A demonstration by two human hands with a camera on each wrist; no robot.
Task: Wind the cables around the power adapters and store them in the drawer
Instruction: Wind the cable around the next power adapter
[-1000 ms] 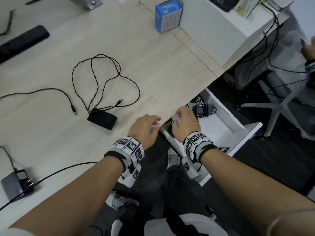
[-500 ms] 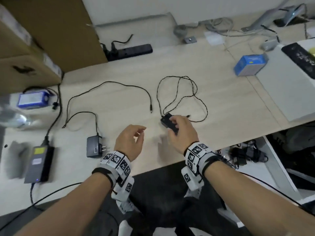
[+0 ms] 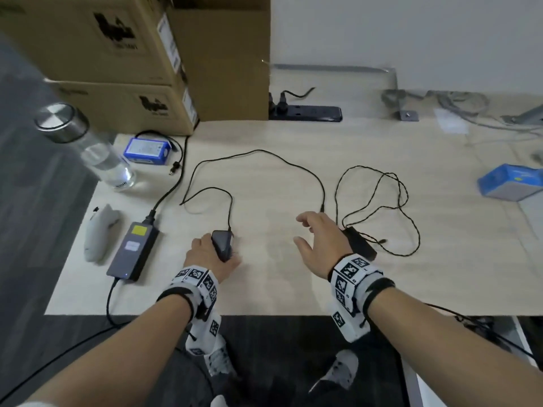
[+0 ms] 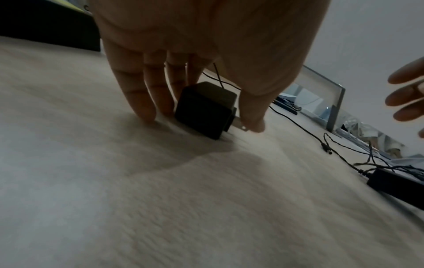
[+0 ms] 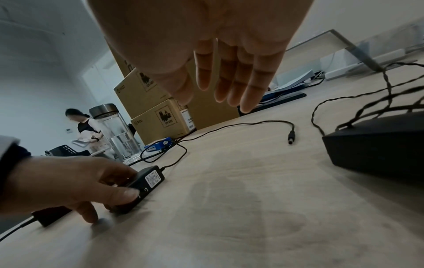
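**Layout around the small adapter on the desk**

The small adapter (image 3: 222, 244) lay on the desk (image 3: 279, 289) near its front edge. Left of it sat a larger power brick (image 3: 132, 250), and beyond that a bottle (image 3: 100, 154). Right of it lay a second adapter (image 3: 360, 243) under its looped cable (image 3: 379, 198). Behind it, at the desk's back, lay a power strip (image 3: 308, 113), with stacked boxes (image 3: 117, 69) to the back left.

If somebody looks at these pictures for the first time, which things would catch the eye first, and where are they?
First, the left hand gripping a small black adapter near the desk's front edge, its thin cable looping away across the desk. Beside it the right hand hovers open, next to a flat black adapter with a twisted cable. At the back left stand stacked cardboard boxes.
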